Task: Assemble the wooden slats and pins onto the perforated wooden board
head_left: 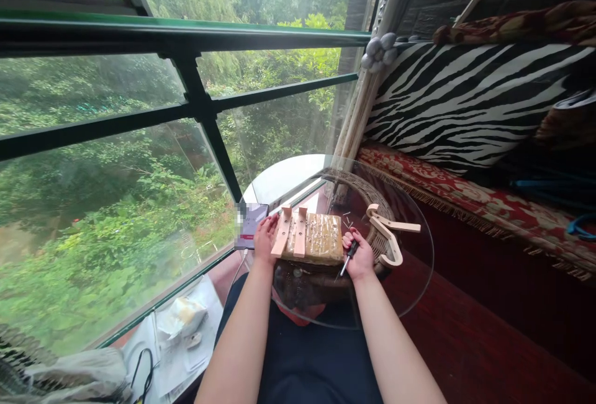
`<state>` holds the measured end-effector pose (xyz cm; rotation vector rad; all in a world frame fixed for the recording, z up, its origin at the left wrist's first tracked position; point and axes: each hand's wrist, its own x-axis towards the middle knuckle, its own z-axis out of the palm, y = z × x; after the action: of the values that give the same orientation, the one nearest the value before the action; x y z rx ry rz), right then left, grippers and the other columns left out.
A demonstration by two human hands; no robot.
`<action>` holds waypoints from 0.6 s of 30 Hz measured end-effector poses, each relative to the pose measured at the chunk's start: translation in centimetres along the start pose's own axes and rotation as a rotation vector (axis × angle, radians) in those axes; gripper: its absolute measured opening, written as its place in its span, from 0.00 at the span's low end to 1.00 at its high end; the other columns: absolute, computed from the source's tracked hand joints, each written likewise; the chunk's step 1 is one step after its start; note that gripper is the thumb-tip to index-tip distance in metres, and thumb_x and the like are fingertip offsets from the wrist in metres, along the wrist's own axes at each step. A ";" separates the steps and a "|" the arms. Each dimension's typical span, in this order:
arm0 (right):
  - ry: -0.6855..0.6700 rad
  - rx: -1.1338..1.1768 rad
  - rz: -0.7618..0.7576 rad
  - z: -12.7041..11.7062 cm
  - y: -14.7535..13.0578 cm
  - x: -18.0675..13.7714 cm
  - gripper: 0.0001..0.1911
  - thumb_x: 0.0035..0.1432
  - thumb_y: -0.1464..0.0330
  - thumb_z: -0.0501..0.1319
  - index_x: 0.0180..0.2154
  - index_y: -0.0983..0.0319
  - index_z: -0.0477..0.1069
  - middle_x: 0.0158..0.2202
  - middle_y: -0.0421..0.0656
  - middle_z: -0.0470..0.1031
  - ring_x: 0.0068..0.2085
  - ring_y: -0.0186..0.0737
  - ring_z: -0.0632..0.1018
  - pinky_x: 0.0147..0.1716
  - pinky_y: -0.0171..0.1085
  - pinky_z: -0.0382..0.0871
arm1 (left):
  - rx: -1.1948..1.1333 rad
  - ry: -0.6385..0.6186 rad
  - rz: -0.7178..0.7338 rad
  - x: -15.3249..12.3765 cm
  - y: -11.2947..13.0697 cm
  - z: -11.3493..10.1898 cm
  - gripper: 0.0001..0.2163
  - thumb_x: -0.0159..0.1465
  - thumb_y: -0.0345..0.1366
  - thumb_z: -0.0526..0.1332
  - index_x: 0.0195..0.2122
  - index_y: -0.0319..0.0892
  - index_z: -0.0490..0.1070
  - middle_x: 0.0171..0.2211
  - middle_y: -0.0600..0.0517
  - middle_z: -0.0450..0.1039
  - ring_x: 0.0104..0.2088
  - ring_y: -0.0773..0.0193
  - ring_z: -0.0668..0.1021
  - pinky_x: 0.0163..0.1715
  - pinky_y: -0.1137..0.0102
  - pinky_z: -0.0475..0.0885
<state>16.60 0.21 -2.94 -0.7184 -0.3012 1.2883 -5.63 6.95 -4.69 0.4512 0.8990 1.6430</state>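
A wooden block with rows of holes [320,237] lies on a round glass table [410,280]. Two pale wooden strips [291,231] rest across its left part. My left hand [264,236] lies against the block's left side, fingers touching the outer strip. My right hand [358,257] sits at the block's right edge, closed round a small screwdriver [348,255] with a black handle, its metal tip pointing down toward me.
A curved wooden frame piece [389,235] lies right of the block, with small screws [345,218] scattered behind. A phone [250,225] sits at the left. A wicker base shows under the glass. A zebra-striped cushion [465,100] is at right, a window at left.
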 end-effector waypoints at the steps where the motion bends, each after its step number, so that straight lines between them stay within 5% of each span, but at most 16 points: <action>1: 0.010 -0.003 -0.001 0.0 0.0 0.1 0.09 0.46 0.70 0.61 0.32 0.60 0.62 0.21 0.32 0.56 0.21 0.26 0.63 0.17 0.26 0.61 | 0.007 -0.002 0.008 -0.2 0.0 0.0 0.05 0.58 0.35 0.59 0.33 0.42 0.72 0.39 0.48 0.77 0.46 0.60 0.77 0.52 0.64 0.69; 5: 0.029 -0.034 -0.003 0.0 -0.2 0.2 0.11 0.45 0.69 0.62 0.32 0.59 0.62 0.21 0.32 0.58 0.20 0.26 0.64 0.16 0.27 0.61 | 0.081 -0.064 -0.004 -0.9 0.0 0.1 0.07 0.59 0.35 0.58 0.33 0.41 0.75 0.40 0.47 0.78 0.47 0.59 0.77 0.52 0.64 0.69; 9: 0.136 -0.236 0.018 -0.4 -3.2 0.3 0.11 0.42 0.68 0.63 0.31 0.60 0.64 0.18 0.31 0.60 0.15 0.25 0.59 0.12 0.27 0.51 | 0.180 -0.155 0.026 -1.0 0.2 -0.1 0.07 0.55 0.31 0.61 0.34 0.41 0.77 0.45 0.46 0.76 0.51 0.57 0.74 0.54 0.65 0.67; 14: 0.498 -0.992 -0.299 -2.6 -11.2 1.8 0.13 0.41 0.62 0.66 0.29 0.61 0.69 0.20 0.37 0.67 0.19 0.32 0.66 0.17 0.33 0.56 | 0.231 -0.195 0.007 -1.0 0.4 -0.1 0.07 0.53 0.31 0.62 0.33 0.41 0.77 0.45 0.47 0.76 0.53 0.55 0.73 0.55 0.64 0.66; 18: 0.600 -1.686 -0.092 -4.4 -13.6 2.6 0.15 0.36 0.59 0.69 0.24 0.61 0.71 0.23 0.46 0.73 0.29 0.47 0.75 0.28 0.40 0.64 | 0.163 -0.147 -0.070 -0.9 0.3 0.5 0.08 0.56 0.33 0.60 0.32 0.39 0.77 0.44 0.46 0.77 0.52 0.55 0.74 0.55 0.62 0.66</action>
<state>30.31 -0.14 1.95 -2.3850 -0.9065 0.4044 -5.26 6.27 -4.04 0.6368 0.9313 1.4592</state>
